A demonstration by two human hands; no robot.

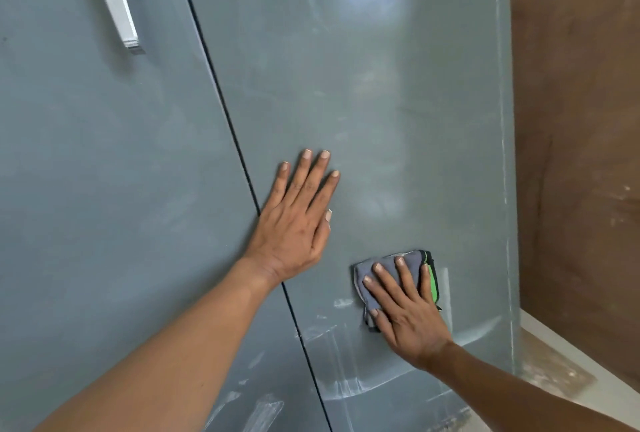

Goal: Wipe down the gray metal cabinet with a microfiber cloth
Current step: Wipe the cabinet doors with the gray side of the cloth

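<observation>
In the head view, the gray cabinet fills most of the frame, its two doors divided by a dark seam running down from upper left to lower right. The left hand is laid flat on the right door just beside the seam, fingers straight and spread, nothing gripped; it is judged to be bracing the door. The right hand is pressed with straight fingers onto the cloth, a folded gray piece with a green and black edge, which is held flat against the lower part of the right door, near its right edge. The cloth is pinned under the fingers rather than clutched. A pale handle is seen on the left door at the top, well apart from both hands. White smears and streaks are seen below the cloth and across the seam onto the left door, while the panel above looks hazy under a soft glare. The wiping step is judged to be under way on the lower right door, with much left to do. The next move calls for firm, even pressure and overlapping strokes carried down through the smears, with the door kept steady by the left hand. A brown wall stands to the right.
</observation>
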